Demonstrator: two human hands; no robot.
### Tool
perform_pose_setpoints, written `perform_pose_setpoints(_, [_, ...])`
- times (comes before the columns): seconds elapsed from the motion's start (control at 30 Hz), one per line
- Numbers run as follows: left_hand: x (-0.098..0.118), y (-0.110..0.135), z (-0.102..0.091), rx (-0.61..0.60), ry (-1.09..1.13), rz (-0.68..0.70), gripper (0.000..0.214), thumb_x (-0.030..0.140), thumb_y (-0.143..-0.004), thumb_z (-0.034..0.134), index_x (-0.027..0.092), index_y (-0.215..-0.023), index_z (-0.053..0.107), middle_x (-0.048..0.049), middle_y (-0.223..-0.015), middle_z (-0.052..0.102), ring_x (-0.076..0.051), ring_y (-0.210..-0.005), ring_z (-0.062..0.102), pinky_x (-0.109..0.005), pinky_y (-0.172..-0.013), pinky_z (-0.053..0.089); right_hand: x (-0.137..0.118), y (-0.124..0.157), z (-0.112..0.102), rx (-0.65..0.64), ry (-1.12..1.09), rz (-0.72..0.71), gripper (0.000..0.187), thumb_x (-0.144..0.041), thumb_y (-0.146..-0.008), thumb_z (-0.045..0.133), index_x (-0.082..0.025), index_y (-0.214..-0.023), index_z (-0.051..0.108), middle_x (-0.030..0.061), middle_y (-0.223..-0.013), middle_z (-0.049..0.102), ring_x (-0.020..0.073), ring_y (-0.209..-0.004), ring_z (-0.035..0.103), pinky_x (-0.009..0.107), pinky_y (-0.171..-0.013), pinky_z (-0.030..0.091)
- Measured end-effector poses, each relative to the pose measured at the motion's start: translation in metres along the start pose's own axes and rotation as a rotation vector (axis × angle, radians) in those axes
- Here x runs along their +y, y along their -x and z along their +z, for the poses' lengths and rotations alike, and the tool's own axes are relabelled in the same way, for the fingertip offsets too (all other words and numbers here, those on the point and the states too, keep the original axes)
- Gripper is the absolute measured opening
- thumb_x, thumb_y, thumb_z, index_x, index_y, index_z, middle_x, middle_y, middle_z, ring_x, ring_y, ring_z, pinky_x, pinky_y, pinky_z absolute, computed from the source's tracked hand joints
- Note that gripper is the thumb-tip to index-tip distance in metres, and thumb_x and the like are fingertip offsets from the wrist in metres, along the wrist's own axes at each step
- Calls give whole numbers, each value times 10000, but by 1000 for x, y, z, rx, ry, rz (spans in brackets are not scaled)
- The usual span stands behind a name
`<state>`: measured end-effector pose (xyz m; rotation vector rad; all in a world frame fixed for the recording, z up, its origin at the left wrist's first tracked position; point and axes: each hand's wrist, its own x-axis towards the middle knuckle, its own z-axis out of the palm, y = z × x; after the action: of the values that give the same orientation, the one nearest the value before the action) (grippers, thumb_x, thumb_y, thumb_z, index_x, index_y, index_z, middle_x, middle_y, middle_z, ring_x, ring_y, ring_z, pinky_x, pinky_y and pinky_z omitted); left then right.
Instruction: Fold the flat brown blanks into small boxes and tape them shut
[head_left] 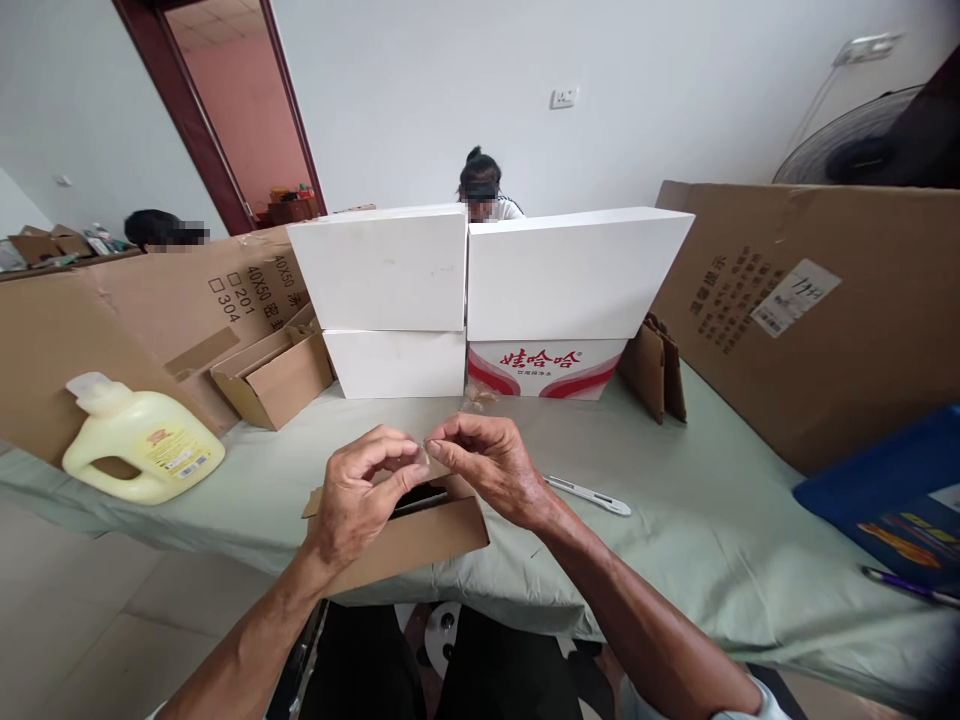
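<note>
My left hand (364,490) and my right hand (491,465) meet above a small open cardboard box (427,540) near the table's front edge. Both are closed in a pinch, thumb against fingers. Between the fingertips is a small clear piece (424,457), like thin plastic or tape; its exact kind is too small to make out. Something dark shows inside the box, partly hidden by my hands. Right of the box, a white utility knife (589,494) lies on the green tablecloth (697,530), partly behind my right wrist.
White boxes (379,270) and a red-and-white carton (544,368) form a wall ahead. A pale yellow jug (146,440) and an open cardboard box (277,375) stand left. Large cardboard sheets flank both sides. A blue container (885,500) and pen lie right. Two people sit beyond.
</note>
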<state>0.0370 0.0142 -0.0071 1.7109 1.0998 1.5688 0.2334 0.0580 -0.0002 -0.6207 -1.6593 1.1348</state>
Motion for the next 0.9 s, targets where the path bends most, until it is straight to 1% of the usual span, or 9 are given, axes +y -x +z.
perform_pose_setpoints(0.13, [0, 0, -1, -3, -77, 42, 160, 280, -945, 778, 213, -801, 802, -37, -797, 728, -165, -697, 630, -269, -638, 504, 2, 0, -2, 31, 72, -63, 480, -599, -878, 890, -224, -1167, 812, 26, -934, 683, 147, -747, 557, 282, -654, 464])
perform_pose_setpoints(0.23, [0, -1, -1, -53, -49, 6, 151, 297, -939, 789, 214, -813, 799, -37, -826, 736, -165, -720, 649, -265, -667, 521, -2, -1, -6, -127, 76, -21, 416, -615, -924, 846, -201, -950, 822, 25, -843, 685, 153, -742, 565, 287, -659, 456])
perform_pose_setpoints(0.3, [0, 0, -3, -36, -18, -51, 84, 304, -909, 824, 225, -937, 828, -49, -921, 780, -175, -768, 685, -259, -685, 549, -7, -5, -15, -135, 72, -32, 441, -616, -948, 818, -195, -819, 794, 20, -768, 670, 153, -714, 548, 297, -659, 450])
perform_pose_setpoints(0.4, [-1, 3, -7, 72, 4, -124, 323, 327, -853, 895, 240, -1154, 819, -76, -1105, 817, -186, -849, 727, -252, -733, 592, -10, -16, -47, 105, 103, -120, 389, -584, -918, 848, -215, -811, 789, 28, -790, 691, 166, -724, 560, 318, -674, 463])
perform_pose_setpoints(0.47, [-4, 6, -10, 126, -22, -137, 310, 350, -851, 908, 238, -1129, 826, -75, -1100, 815, -181, -876, 733, -237, -782, 602, -1, -28, -78, 311, 179, -143, 367, -577, -904, 844, -220, -839, 789, 19, -755, 660, 164, -692, 527, 317, -643, 434])
perform_pose_setpoints(0.53, [-8, 8, -12, 145, -40, -140, 234, 369, -867, 900, 239, -1053, 844, -67, -1057, 806, -182, -897, 735, -226, -818, 607, 22, -40, -108, 418, 315, -95, 399, -598, -906, 796, -205, -837, 774, 1, -686, 583, 152, -648, 464, 309, -605, 382])
perform_pose_setpoints(0.63, [-13, 10, -11, 118, -25, -145, 183, 360, -885, 889, 250, -1027, 857, -65, -1088, 790, -195, -923, 739, -236, -829, 627, 74, -56, -136, 385, 525, 75, 456, -601, -932, 671, -176, -783, 739, -5, -659, 532, 141, -640, 433, 299, -599, 348])
perform_pose_setpoints(0.77, [-13, 13, -6, 99, -10, -122, 111, 344, -920, 860, 264, -996, 855, -64, -1090, 769, -206, -942, 743, -236, -790, 644, 147, -75, -138, 293, 628, 223, 385, -459, -936, 636, -146, -742, 747, 7, -672, 598, 139, -650, 489, 284, -613, 361])
perform_pose_setpoints(0.9, [-10, 17, -7, 91, -50, -115, 49, 311, -959, 814, 265, -947, 825, -55, -1070, 756, -201, -975, 753, -194, -708, 630, 196, -96, -132, 249, 762, 339, 306, -287, -932, 603, -152, -707, 760, 6, -693, 665, 156, -713, 579, 269, -648, 370])
